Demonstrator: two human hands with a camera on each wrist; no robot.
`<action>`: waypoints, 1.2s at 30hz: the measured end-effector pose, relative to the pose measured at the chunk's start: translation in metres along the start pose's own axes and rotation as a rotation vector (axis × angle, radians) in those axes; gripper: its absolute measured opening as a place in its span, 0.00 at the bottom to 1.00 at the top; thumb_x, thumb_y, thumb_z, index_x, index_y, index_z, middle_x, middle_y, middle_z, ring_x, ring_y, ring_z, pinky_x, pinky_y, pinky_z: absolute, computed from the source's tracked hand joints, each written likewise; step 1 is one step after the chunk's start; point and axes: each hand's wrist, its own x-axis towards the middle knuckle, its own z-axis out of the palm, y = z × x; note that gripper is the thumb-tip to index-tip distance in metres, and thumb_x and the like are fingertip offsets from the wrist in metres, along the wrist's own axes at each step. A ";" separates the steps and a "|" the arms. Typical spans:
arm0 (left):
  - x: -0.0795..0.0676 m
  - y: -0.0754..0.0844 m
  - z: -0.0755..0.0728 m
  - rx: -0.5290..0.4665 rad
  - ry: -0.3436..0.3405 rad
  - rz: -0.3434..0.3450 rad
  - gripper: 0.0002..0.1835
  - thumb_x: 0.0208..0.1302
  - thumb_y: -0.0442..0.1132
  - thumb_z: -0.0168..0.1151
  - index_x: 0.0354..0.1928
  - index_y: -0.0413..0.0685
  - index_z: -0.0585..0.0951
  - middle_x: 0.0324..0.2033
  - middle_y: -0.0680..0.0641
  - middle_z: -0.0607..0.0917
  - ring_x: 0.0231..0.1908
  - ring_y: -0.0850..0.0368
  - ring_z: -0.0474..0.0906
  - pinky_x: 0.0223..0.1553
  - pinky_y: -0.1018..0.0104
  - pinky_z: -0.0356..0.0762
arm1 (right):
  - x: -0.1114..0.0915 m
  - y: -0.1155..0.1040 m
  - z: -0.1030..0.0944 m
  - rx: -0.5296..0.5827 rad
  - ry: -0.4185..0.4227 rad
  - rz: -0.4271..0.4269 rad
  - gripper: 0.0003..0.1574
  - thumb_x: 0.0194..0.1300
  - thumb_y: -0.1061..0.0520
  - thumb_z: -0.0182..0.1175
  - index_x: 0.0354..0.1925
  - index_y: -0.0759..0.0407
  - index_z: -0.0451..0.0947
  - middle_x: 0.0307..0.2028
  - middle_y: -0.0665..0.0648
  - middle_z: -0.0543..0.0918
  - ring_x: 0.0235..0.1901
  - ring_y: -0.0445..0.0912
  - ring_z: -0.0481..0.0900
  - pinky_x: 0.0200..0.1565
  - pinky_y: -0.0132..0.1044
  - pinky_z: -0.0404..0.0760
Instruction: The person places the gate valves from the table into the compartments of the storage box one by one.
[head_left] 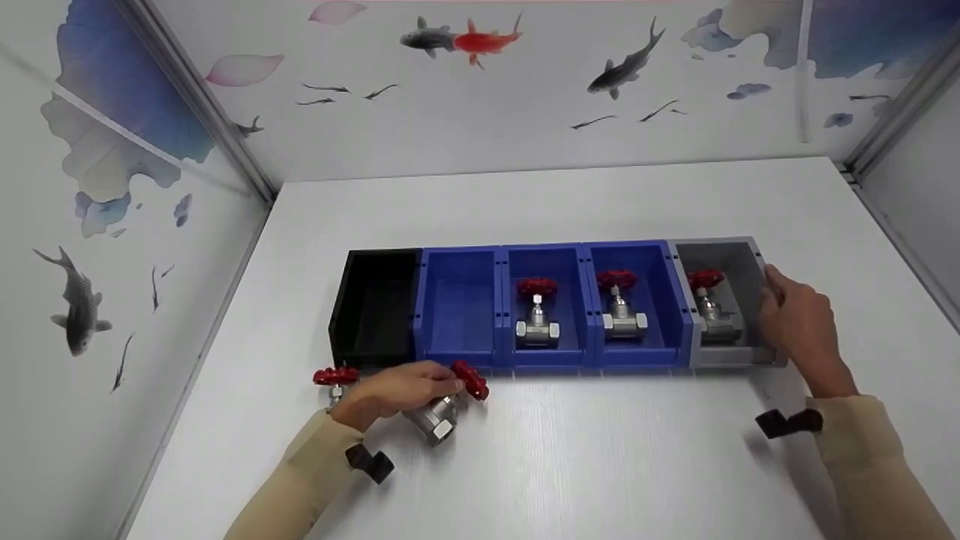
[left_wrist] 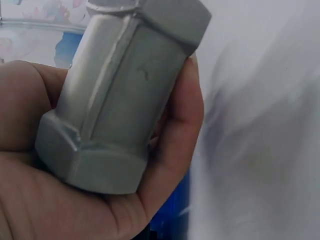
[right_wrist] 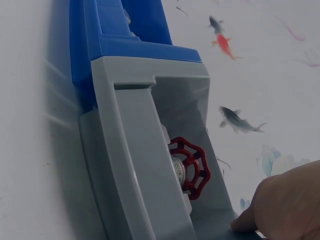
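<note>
In the head view my left hand (head_left: pixel 401 390) grips a steel gate valve (head_left: pixel 435 420) with a red handwheel, tilted in front of the row of bins. The left wrist view shows the fingers curled round the valve's hexagon-ended body (left_wrist: pixel 120 95). My right hand (head_left: pixel 806 326) holds the right wall of the grey bin (head_left: pixel 739 356) at the row's right end. Inside that bin a valve (head_left: pixel 716 319) stands with its red wheel up. Another valve (head_left: pixel 335 379) is on the table by my left wrist, partly hidden by the hand.
Two blue bins (head_left: pixel 544 360) (head_left: pixel 637 356) each hold an upright valve (head_left: pixel 538 322) (head_left: pixel 621 315). Left of them are a bare blue bin (head_left: pixel 459 307) and a bare black bin (head_left: pixel 382 307). White panels with painted fish (head_left: pixel 622 71) enclose the white table (head_left: pixel 585 465).
</note>
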 end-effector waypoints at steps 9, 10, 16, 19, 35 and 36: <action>0.000 -0.002 0.001 -0.113 -0.045 0.027 0.20 0.74 0.46 0.54 0.50 0.33 0.78 0.30 0.50 0.78 0.28 0.60 0.75 0.29 0.70 0.73 | -0.001 0.002 0.000 0.006 0.004 -0.008 0.30 0.78 0.58 0.42 0.72 0.69 0.57 0.56 0.83 0.72 0.30 0.58 0.70 0.27 0.43 0.65; 0.000 -0.003 0.002 -0.130 -0.056 0.035 0.20 0.74 0.46 0.53 0.50 0.32 0.78 0.30 0.50 0.78 0.28 0.60 0.75 0.29 0.70 0.73 | -0.001 0.002 0.000 0.005 0.009 -0.013 0.30 0.78 0.58 0.43 0.72 0.69 0.57 0.55 0.83 0.72 0.29 0.57 0.70 0.26 0.43 0.65; 0.001 -0.004 0.004 -0.263 -0.108 0.069 0.20 0.76 0.43 0.49 0.52 0.28 0.74 0.30 0.50 0.80 0.26 0.62 0.78 0.28 0.71 0.76 | -0.002 0.001 0.000 -0.002 0.028 -0.026 0.29 0.77 0.59 0.43 0.71 0.70 0.60 0.55 0.83 0.72 0.29 0.58 0.70 0.26 0.43 0.64; 0.001 -0.003 0.005 -0.305 -0.128 0.078 0.21 0.77 0.42 0.47 0.54 0.26 0.72 0.32 0.48 0.82 0.27 0.61 0.80 0.28 0.70 0.78 | -0.002 0.000 -0.001 -0.005 0.017 -0.016 0.30 0.77 0.59 0.42 0.72 0.69 0.59 0.58 0.83 0.70 0.32 0.60 0.71 0.28 0.44 0.65; 0.001 0.006 0.007 -0.333 -0.040 0.107 0.23 0.74 0.43 0.54 0.58 0.28 0.70 0.37 0.46 0.83 0.34 0.58 0.81 0.33 0.68 0.79 | -0.002 0.001 -0.003 -0.017 -0.023 0.002 0.31 0.78 0.57 0.41 0.73 0.67 0.55 0.62 0.82 0.65 0.37 0.62 0.70 0.32 0.46 0.66; 0.001 0.007 0.007 -0.331 -0.032 0.107 0.24 0.73 0.43 0.56 0.58 0.29 0.70 0.38 0.46 0.83 0.34 0.58 0.81 0.34 0.68 0.79 | -0.002 0.001 -0.003 -0.022 -0.023 -0.004 0.31 0.78 0.57 0.41 0.73 0.68 0.55 0.62 0.82 0.65 0.37 0.62 0.70 0.32 0.46 0.67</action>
